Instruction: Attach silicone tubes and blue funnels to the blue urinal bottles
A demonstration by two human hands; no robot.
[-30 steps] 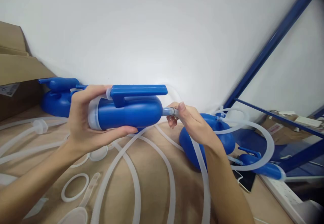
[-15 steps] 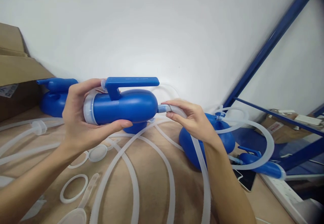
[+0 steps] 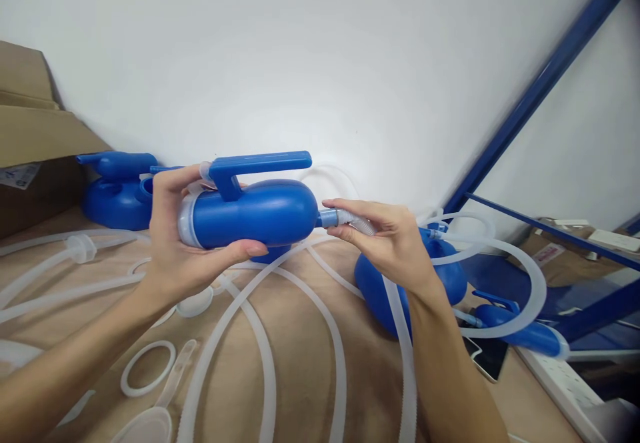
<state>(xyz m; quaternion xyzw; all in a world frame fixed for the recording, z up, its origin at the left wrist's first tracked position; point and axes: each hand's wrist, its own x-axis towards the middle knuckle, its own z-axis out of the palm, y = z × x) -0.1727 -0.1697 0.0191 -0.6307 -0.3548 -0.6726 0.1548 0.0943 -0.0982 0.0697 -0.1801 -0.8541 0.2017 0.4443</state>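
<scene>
Blue bottle, contents hidden, left grip clasping it, right grip pinching tube

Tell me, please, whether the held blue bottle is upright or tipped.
Tipped sideways: the blue bottle is held nearly level, its pale collar at the left hand, its narrow spout pointing toward the right hand.

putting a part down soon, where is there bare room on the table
Bare strips of tabletop lie between hoses front and centre, below the held bottle. Crowded: left, with the ring and cap; right, with other blue bottles.
</scene>
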